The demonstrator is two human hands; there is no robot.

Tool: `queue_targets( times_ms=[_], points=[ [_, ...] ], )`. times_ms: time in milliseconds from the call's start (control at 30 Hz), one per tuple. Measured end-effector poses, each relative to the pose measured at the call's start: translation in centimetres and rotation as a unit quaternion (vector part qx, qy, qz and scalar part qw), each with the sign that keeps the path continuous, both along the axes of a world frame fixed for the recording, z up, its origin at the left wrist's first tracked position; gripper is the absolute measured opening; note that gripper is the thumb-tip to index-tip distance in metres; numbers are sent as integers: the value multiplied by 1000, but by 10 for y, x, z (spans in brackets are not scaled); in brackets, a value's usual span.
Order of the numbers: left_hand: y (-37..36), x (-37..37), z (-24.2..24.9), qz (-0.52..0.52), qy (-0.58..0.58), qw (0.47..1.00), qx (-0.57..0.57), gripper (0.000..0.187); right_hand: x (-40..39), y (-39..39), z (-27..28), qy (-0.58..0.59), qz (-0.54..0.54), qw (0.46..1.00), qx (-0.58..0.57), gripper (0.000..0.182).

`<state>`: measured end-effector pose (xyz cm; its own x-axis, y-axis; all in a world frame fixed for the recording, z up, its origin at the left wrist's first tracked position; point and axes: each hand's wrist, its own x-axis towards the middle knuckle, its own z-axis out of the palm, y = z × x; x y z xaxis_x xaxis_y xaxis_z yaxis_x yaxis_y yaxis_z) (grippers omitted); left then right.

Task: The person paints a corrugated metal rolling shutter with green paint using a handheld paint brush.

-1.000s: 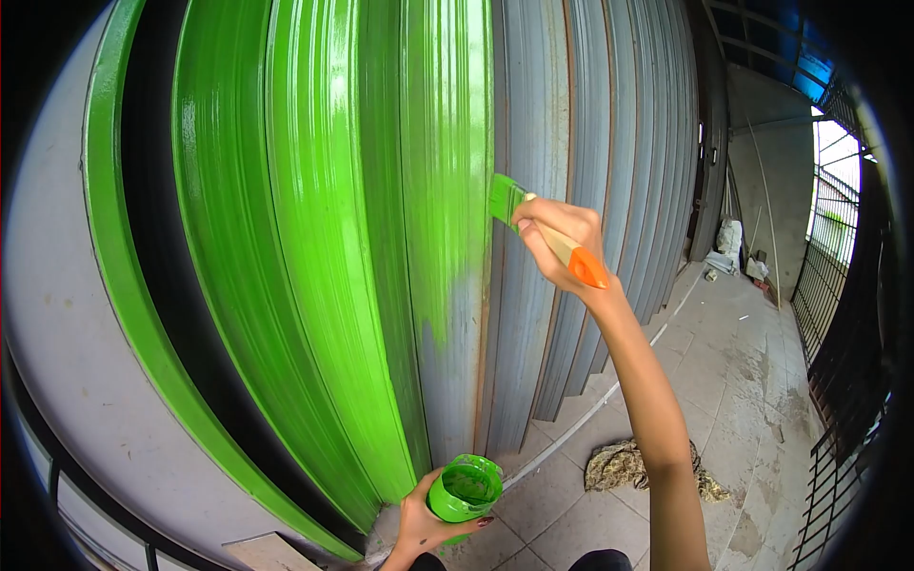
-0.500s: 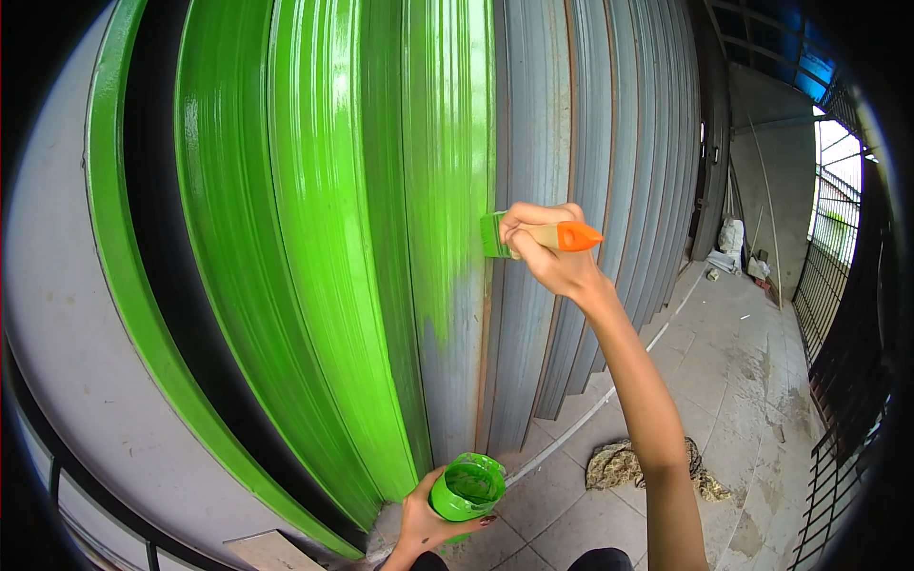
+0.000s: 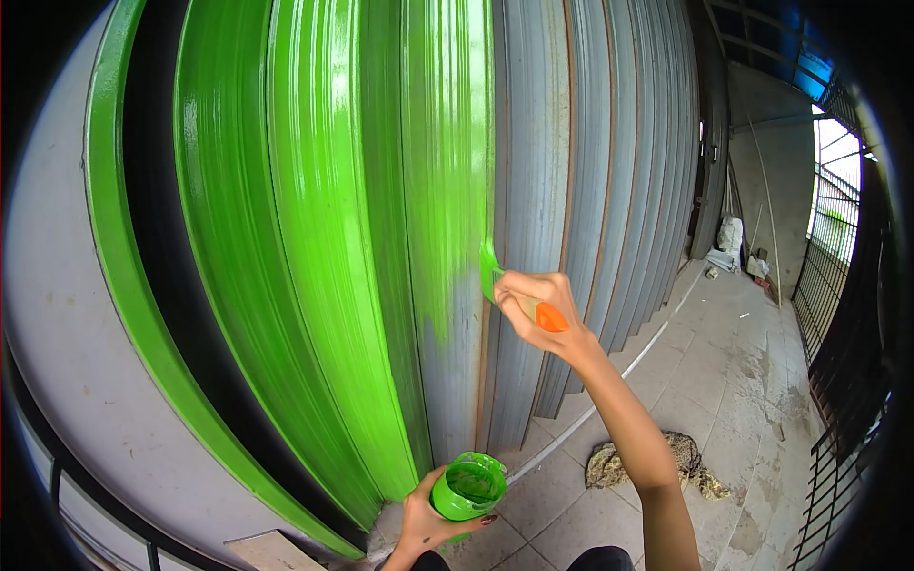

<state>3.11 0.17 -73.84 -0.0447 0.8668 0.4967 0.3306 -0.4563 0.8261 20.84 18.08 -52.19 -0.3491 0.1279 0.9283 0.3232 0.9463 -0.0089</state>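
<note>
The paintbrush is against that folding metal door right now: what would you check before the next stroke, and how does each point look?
1. Right hand grips the paintbrush: ok.
2. Bristles meet the door at the edge of the green paint: ok.
3. Paint left on the bristles: cannot tell.
4. Left hand holds the paint cup upright: ok.
5. Cup has green paint inside: ok.
6. Lower part of that panel covered: not ok, it is bare grey.

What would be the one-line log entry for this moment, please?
right hand: grips paintbrush, bristles on shutter | left hand: holds green paint can low | floor: rag
</note>
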Motion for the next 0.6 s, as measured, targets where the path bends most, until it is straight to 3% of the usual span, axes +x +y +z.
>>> queue_targets(
  times_ms=[167, 267, 367, 467, 600],
  points=[
    [-3, 1, 5, 5, 3, 1000, -2, 84, -2, 1, -7, 55, 0, 998, 8, 5],
    [-1, 1, -1, 5, 7, 1000, 10, 83, 3, -1, -13, -39, -10, 998, -48, 5],
    [1, 1, -5, 2, 2, 1000, 11, 83, -3, -8, -8, 90, 13, 995, 38, 5],
    [-3, 4, 4, 1, 3, 1000, 0, 83, 0, -1, -20, -51, -5, 998, -34, 5],
    [0, 4, 2, -6, -2, 1000, 7, 82, -5, -7, -17, 60, 18, 997, 40, 6]
  ],
)
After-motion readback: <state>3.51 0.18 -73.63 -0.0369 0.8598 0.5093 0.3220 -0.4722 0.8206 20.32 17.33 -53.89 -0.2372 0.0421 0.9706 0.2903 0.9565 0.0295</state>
